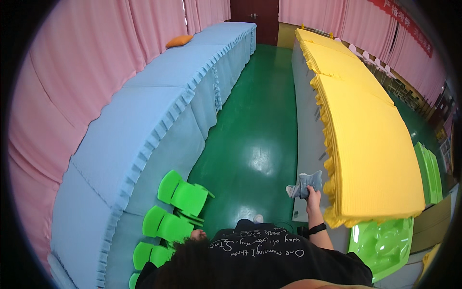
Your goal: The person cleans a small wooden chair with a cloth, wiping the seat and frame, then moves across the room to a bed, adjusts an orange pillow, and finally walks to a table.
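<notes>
My right hand point(313, 196) is closed around a crumpled grey-blue cloth point(308, 184). The cloth is held up beside the grey side panel and frilled edge of the yellow-covered table point(370, 159). A black band circles that wrist. Low on the left, my left hand point(198, 234) shows only in part next to a small green chair point(175, 228); dark hair and my sleeve hide the rest, so its fingers cannot be made out. Another green chair point(189, 198) stands a little farther ahead in the same row.
A long row of light blue covered tables point(130, 115) runs along the left by pink curtains point(72, 72), with an orange cushion point(179, 41) on it. A green floor aisle point(250, 130) leads to a dark door point(257, 19). A green plastic tray-like piece point(380, 248) lies at lower right.
</notes>
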